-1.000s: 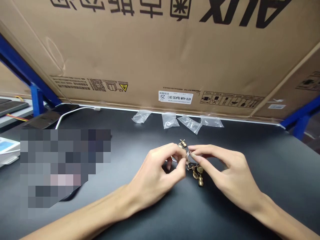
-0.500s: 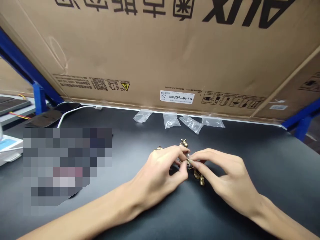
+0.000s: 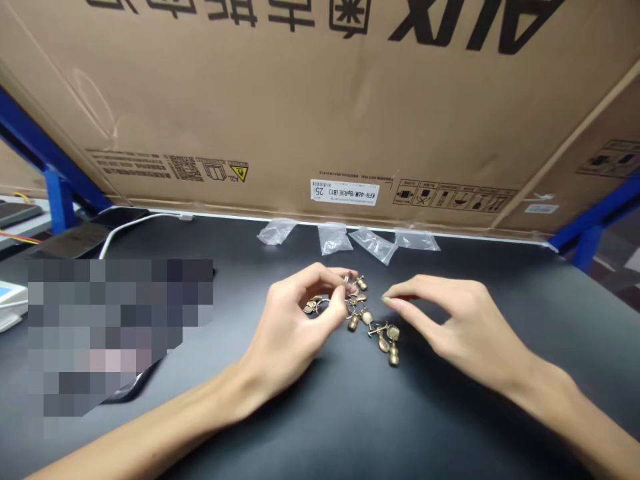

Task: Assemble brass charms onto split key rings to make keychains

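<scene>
While I watch through the head camera, the left hand point(image 3: 300, 320) has its thumb and forefinger drawn together on a small silvery ring point(image 3: 347, 281), its other fingers curled behind. The right hand point(image 3: 453, 320) sits just to the right, thumb and forefinger tips close together with a narrow gap behind them; I cannot tell whether anything small is between those tips. It is apart from the bronze-coloured charms point(image 3: 394, 353), which lie on the black table point(image 3: 350, 420), spread between the two hands and partly under the left one. Among them I make out gourd shapes, a round basket-like piece and a short bar; larger rings point(image 3: 324, 306) lie beside the left thumb, though how everything is linked is too small for me to read.

Four clear plastic bags point(image 3: 335, 239) lie in a row beyond the hands, along the table's back edge. They are crumpled and shiny, and through the glare I cannot tell whether they hold anything. Behind them rises a big cardboard box point(image 3: 280, 107), its lettering upside down to me and a white label point(image 3: 345, 192) low on its face; its contents are hidden. At the far left a white box point(image 3: 13, 300) is cut off by my view, so its inside is unreadable too, and a white cable point(image 3: 115, 237) curves across the table nearby.
</scene>
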{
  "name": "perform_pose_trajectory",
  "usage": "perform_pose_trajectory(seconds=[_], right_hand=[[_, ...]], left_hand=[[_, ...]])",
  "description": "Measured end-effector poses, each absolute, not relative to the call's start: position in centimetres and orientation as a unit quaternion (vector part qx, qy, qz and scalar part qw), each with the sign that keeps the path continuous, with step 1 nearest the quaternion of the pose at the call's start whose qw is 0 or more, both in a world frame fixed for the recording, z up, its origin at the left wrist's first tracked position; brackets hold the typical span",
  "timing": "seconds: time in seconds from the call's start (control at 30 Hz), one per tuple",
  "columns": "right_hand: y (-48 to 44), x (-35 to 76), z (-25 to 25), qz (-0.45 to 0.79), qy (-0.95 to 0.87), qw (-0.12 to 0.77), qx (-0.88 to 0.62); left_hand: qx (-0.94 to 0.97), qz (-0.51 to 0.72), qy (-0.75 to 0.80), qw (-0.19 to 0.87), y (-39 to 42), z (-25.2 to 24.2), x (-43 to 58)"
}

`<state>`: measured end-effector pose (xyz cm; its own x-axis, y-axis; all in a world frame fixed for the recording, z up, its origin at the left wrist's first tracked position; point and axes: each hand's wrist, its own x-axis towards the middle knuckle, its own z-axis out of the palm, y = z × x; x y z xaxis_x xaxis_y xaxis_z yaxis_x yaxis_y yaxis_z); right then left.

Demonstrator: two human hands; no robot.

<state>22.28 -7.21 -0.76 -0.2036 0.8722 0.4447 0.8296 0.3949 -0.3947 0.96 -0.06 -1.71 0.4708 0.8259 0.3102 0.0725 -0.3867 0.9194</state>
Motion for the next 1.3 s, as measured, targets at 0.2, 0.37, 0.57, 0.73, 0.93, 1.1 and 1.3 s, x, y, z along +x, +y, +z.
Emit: perform_pose_trajectory(seconds=[0.2,0.37,0.57,0.73,0.93,1.1,1.3], right_hand=[[-6.7,24.0,-0.1,0.208,-0.777,0.145,-0.577],[-6.6,24.1,-0.8,0.198,-0.784,0.139,-0.572],[-6.4,24.8,-1.0,0.179,-0.793,0.128,-0.568],[-6.6,24.9,-0.6,0.167,-0.791,0.143,-0.571],[-6.7,24.4,-0.9,0.126,-0.786,0.132,-0.591],[-6.6,24.3,-1.3,0.081,-0.811,0.136,-0.564],[-6.7,24.2,-1.3,0.056,-0.823,0.136,-0.548]], left_hand=[[0.682,0.41,0.331,0.507,0.4,-1.8,0.9],[0.697,0.401,0.322,0.5,0.3,-1.7,0.9],[0.706,0.383,0.313,0.507,0.3,-2.0,1.0],[0.709,0.381,0.313,0.505,0.3,-1.9,1.1],[0.725,0.371,0.305,0.494,0.1,-2.0,1.0],[0.747,0.364,0.307,0.464,0.1,-2.3,0.9],[0.775,0.342,0.299,0.44,0.1,-2.6,0.8]])
